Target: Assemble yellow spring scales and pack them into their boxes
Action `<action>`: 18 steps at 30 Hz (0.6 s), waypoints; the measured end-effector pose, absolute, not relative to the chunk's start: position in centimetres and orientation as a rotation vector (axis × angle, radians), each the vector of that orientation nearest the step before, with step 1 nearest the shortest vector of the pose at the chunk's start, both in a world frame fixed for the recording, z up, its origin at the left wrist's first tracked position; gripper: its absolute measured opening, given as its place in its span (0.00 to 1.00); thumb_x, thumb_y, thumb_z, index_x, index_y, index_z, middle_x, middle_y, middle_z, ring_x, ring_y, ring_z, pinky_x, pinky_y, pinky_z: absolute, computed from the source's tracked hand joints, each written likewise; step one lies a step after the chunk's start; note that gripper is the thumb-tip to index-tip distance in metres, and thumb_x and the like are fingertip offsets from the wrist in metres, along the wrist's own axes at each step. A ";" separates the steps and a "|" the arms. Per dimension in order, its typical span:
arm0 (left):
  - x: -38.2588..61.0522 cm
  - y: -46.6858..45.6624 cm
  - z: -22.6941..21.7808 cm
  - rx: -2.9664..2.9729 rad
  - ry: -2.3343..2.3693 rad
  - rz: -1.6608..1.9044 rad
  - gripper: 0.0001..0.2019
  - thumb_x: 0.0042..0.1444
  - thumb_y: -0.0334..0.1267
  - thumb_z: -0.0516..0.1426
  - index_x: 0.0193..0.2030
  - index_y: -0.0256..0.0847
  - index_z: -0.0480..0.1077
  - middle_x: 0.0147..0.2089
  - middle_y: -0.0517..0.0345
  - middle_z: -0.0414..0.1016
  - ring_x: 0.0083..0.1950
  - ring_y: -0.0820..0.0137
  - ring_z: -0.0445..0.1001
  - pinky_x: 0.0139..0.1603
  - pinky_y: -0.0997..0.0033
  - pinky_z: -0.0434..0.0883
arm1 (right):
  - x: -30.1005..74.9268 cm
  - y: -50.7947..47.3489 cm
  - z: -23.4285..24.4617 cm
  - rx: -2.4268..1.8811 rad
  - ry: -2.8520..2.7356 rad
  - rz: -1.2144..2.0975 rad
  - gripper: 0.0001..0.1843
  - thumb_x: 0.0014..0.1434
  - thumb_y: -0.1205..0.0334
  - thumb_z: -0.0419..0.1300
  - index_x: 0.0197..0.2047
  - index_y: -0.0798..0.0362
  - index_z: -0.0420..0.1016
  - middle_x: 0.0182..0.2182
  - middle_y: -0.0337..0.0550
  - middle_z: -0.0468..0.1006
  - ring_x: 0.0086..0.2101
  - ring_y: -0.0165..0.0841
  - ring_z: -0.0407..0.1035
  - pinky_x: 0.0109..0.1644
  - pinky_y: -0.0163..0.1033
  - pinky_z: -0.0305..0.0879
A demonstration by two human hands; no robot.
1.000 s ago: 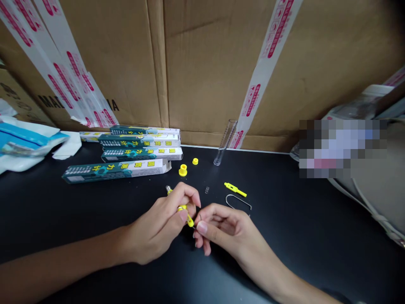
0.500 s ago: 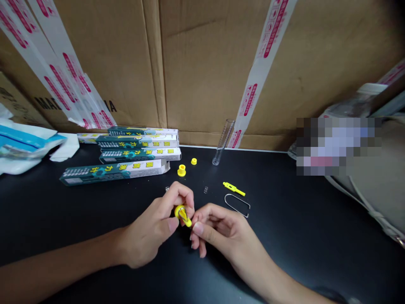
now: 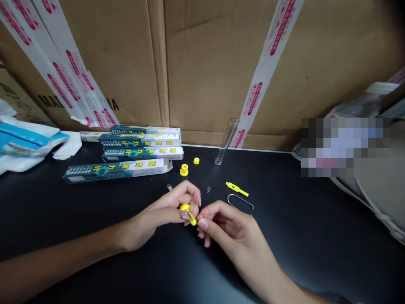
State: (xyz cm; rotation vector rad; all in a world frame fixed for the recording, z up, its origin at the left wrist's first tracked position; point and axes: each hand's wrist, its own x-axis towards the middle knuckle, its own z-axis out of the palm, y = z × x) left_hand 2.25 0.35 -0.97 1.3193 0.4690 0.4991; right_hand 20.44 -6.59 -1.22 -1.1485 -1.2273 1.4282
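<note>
Seemingly a workshop; taped cardboard (image 3: 205,71) backs the black tabletop (image 3: 316,223).

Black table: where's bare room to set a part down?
Bare table: right of the wire hook, up to the bag; between the front box and left forearm; nearest the camera, between both forearms. Crowded: just beyond the left hand and right hand, with caps, spring, pin and hook; tube behind.

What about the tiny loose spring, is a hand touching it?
No, the coil spring lies on the tabletop, apart from the left hand and right hand.
</note>
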 end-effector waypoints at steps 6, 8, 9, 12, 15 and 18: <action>1.7 -0.4 0.1 1.404 0.490 0.520 0.13 0.51 0.35 0.57 0.42 0.43 0.60 0.38 0.62 0.64 0.40 0.69 0.64 0.41 0.68 0.60 | 20.4 -6.6 -1.1 -1.177 -1.278 1.352 0.13 0.60 0.52 0.65 0.33 0.54 0.76 0.28 0.39 0.76 0.26 0.28 0.69 0.31 0.34 0.70; 1.7 -0.7 0.2 1.362 0.455 0.572 0.10 0.57 0.35 0.57 0.41 0.43 0.57 0.39 0.62 0.65 0.40 0.70 0.66 0.42 0.68 0.62 | 20.5 -6.5 -1.1 -1.156 -1.236 1.415 0.14 0.59 0.51 0.66 0.33 0.54 0.75 0.28 0.39 0.75 0.26 0.28 0.69 0.31 0.34 0.70; 1.7 -0.8 0.2 1.343 0.438 0.596 0.09 0.60 0.34 0.57 0.40 0.43 0.57 0.39 0.62 0.65 0.40 0.72 0.67 0.42 0.68 0.63 | 20.5 -6.4 -1.1 -1.138 -1.208 1.448 0.14 0.59 0.51 0.66 0.33 0.54 0.75 0.27 0.39 0.75 0.26 0.28 0.70 0.31 0.34 0.70; 2.0 -0.8 0.1 1.399 0.495 0.648 0.05 0.64 0.32 0.55 0.41 0.41 0.61 0.40 0.61 0.68 0.41 0.74 0.69 0.43 0.71 0.66 | 20.8 -6.2 -1.1 -1.078 -1.128 1.517 0.15 0.59 0.50 0.67 0.33 0.54 0.74 0.26 0.38 0.76 0.26 0.27 0.70 0.31 0.33 0.69; 2.2 -0.8 -0.1 1.506 0.568 0.720 0.04 0.64 0.32 0.57 0.43 0.40 0.65 0.41 0.60 0.69 0.43 0.74 0.70 0.45 0.72 0.68 | 21.0 -5.9 -1.0 -1.042 -1.085 1.549 0.16 0.58 0.50 0.67 0.33 0.55 0.75 0.24 0.38 0.76 0.24 0.26 0.69 0.31 0.32 0.67; 2.4 -0.8 -0.4 1.520 0.597 0.793 0.05 0.62 0.33 0.60 0.40 0.40 0.66 0.38 0.62 0.72 0.40 0.75 0.72 0.43 0.74 0.70 | 21.0 -5.8 -1.0 -1.018 -1.066 1.584 0.16 0.59 0.51 0.68 0.33 0.56 0.75 0.23 0.37 0.76 0.23 0.25 0.68 0.30 0.31 0.66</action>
